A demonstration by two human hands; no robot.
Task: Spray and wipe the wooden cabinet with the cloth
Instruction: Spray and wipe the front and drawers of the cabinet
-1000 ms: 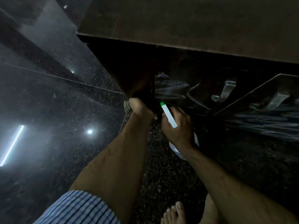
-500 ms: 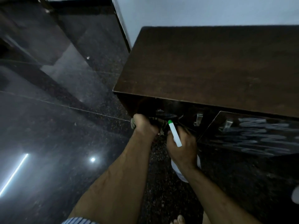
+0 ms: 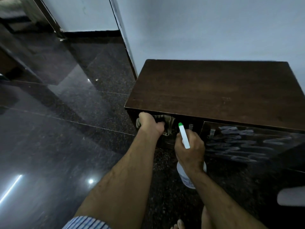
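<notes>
A low dark wooden cabinet point(image 3: 212, 90) stands against the white wall. My left hand point(image 3: 150, 123) presses a bunched beige cloth point(image 3: 169, 123) against the top left of the cabinet's front, just under the top edge. Beside it my right hand point(image 3: 189, 151) grips a white spray bottle point(image 3: 185, 177) whose green-tipped nozzle point(image 3: 180, 124) points at the cabinet front. The right door point(image 3: 247, 142) stands ajar and shows pale smeared streaks on its glossy face.
Glossy dark granite floor point(image 3: 66, 129) spreads to the left. A wall corner point(image 3: 125, 47) meets the cabinet's back left. Metal handles point(image 3: 212, 132) stick out of the doors. My bare foot point(image 3: 179, 224) is at the bottom edge, and a pale object point(image 3: 291, 195) lies at the right edge.
The view has tilted up and back, so the cabinet top and wall now show. My left hand with the cloth has moved up the cabinet front to just under the top edge.
</notes>
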